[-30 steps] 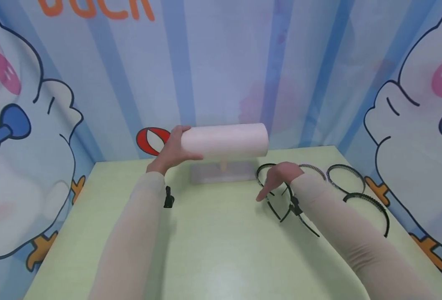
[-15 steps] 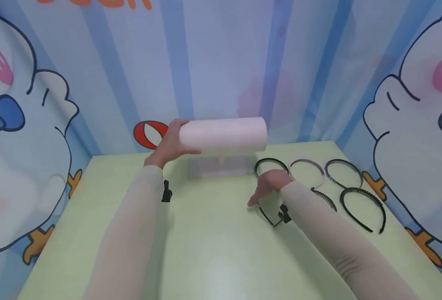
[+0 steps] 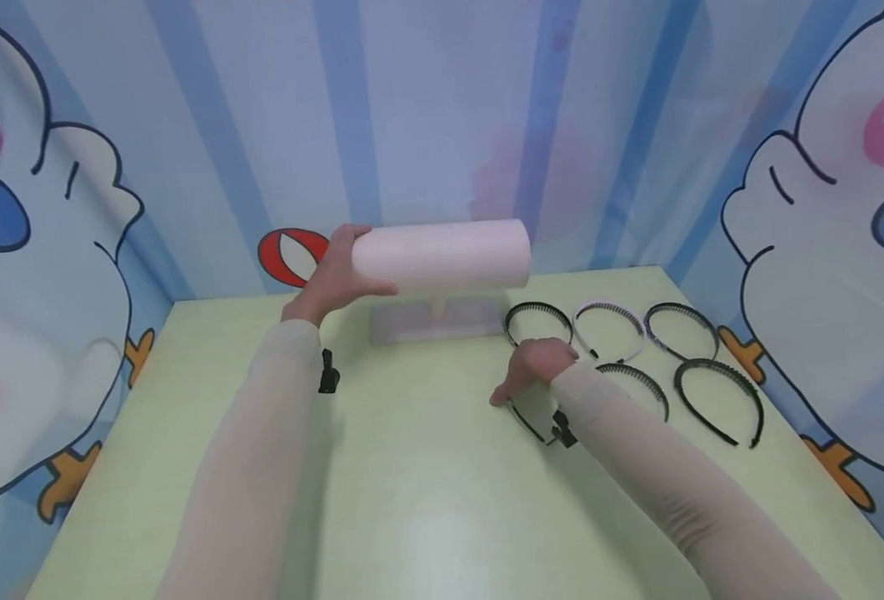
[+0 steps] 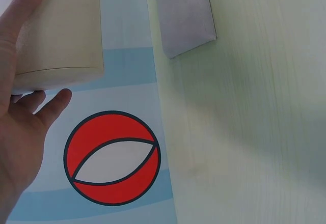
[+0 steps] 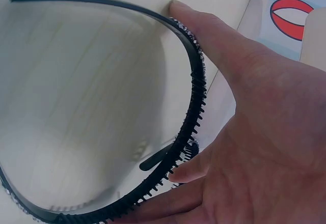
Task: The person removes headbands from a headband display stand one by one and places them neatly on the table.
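Observation:
My left hand (image 3: 334, 275) grips the left end of a pale pink roll-shaped headband stand (image 3: 445, 256), thumb across its front and fingers around its end. The roll sits on a short post above a flat base (image 3: 412, 323). My right hand (image 3: 537, 367) holds a black toothed headband (image 5: 196, 91) with sparkly trim. In the right wrist view the thumb touches its upper outer curve and the fingers lie along the lower one. The right hand hides most of that headband in the head view.
Right of the hands lie several headbands: a black one (image 3: 537, 308) by the base, a pale lilac one (image 3: 640, 333), a dark one (image 3: 711, 329) at the far right, and two nearer black ones (image 3: 756, 400). A striped cartoon backdrop (image 3: 434, 108) encloses the pale table (image 3: 427, 500).
My right hand has shifted left with the headband, away from the other headbands, uncovering more of them. The left hand keeps its hold on the stand. The head view has tilted slightly downward.

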{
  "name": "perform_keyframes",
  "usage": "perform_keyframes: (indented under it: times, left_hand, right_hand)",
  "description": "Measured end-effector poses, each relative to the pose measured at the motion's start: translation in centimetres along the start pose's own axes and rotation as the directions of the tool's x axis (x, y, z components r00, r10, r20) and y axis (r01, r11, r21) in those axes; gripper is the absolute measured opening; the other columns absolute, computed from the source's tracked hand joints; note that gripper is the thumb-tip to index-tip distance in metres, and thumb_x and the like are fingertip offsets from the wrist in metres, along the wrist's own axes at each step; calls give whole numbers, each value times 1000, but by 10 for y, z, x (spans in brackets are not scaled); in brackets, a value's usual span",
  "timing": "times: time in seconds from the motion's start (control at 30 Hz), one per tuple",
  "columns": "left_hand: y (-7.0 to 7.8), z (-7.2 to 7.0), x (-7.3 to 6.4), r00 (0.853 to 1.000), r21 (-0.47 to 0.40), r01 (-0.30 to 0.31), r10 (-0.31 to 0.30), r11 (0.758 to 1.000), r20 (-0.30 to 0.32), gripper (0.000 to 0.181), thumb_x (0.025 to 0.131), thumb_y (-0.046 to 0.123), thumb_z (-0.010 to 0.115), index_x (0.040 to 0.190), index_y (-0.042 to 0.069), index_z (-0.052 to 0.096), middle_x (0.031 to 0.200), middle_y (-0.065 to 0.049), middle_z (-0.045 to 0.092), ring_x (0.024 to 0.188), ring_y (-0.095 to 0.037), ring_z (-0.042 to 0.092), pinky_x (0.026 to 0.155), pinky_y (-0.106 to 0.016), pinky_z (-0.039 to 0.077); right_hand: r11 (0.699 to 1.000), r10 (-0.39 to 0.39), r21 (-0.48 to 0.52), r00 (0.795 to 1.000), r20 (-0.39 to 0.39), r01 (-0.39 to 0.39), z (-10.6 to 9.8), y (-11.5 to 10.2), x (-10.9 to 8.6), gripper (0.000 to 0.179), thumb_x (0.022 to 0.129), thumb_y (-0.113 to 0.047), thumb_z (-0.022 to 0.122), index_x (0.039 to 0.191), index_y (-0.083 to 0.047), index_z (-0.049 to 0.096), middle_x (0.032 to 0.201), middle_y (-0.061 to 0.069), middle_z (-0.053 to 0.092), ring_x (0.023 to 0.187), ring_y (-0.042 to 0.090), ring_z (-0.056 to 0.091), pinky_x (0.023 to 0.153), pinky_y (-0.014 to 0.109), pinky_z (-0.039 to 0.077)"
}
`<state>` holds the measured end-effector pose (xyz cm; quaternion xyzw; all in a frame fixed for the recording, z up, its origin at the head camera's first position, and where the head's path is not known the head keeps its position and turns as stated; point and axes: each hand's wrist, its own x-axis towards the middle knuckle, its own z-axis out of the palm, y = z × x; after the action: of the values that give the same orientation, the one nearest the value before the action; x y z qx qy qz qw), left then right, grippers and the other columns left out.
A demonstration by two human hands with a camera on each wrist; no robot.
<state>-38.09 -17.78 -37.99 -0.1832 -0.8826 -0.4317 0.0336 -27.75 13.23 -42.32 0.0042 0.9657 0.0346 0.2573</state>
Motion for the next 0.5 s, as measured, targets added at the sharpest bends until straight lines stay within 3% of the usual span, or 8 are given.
perform_keyframes:
  times: [0.17,0.37,0.5]
  left_hand:
    - [-2,3,1,1000,-11,16,-16,1000,8,107,70,43,91,153,21,29,148,-1,34,129,-25,38,98,-53,45]
    - [-7,3,-4,1000,-6,21,-21,1000,6,106,69,45,91,152,22,31,148,1,34,130,-24,39,98,-52,46]
    - [-9,2,-6,1000,-8,21,-21,1000,3,107,68,46,91,153,21,30,148,0,34,130,-25,38,98,-54,46]
  right_hand:
    - [996,15,84,1000,8,-15,4,6,-1,87,69,-75,74,126,-11,66,136,12,58,114,35,57,90,50,51]
    - [992,-20,122,1000,9,19,10,7,0,89,67,-78,74,125,-11,67,134,13,59,113,34,57,89,50,51]
    - [993,-72,94,997,-12,73,6,8,2,80,70,-80,69,112,-12,71,116,8,65,97,26,59,84,45,52]
